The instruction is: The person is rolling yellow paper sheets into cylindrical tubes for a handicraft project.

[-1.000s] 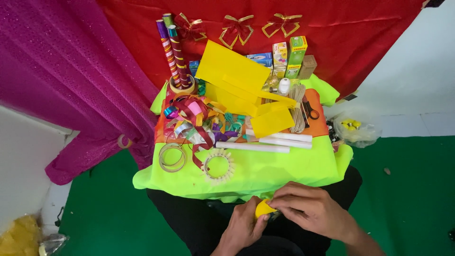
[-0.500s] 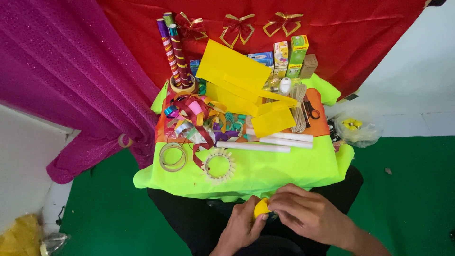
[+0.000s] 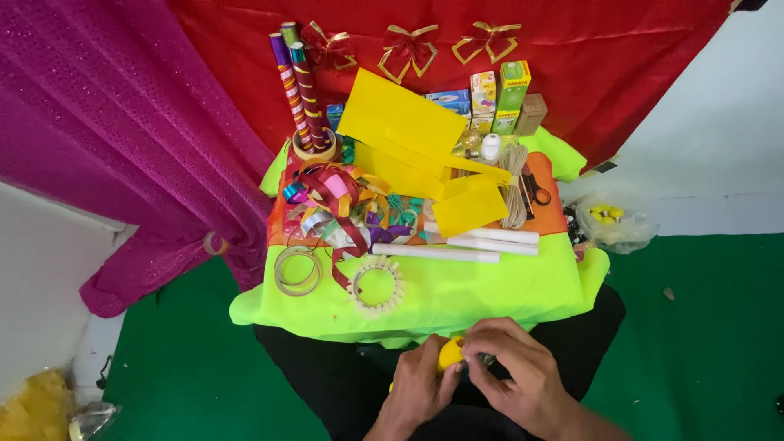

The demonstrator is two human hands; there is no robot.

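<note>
My left hand and my right hand meet over my lap, just below the near edge of the small table covered with neon-green cloth. Both hold a small round yellow piece between the fingertips; my right fingers curl over its right side. Most of the piece is hidden by the fingers.
On the table lie yellow paper sheets, white paper rolls, tangled coloured ribbons, a tape ring, a spiked ring, twine, scissors, small boxes and wrapping-paper rolls. Pink and red curtains hang behind. The floor is green.
My hands have drawn closer together and slid slightly down and left; my right fingers now curl more tightly over the yellow piece. The table items have not moved.
</note>
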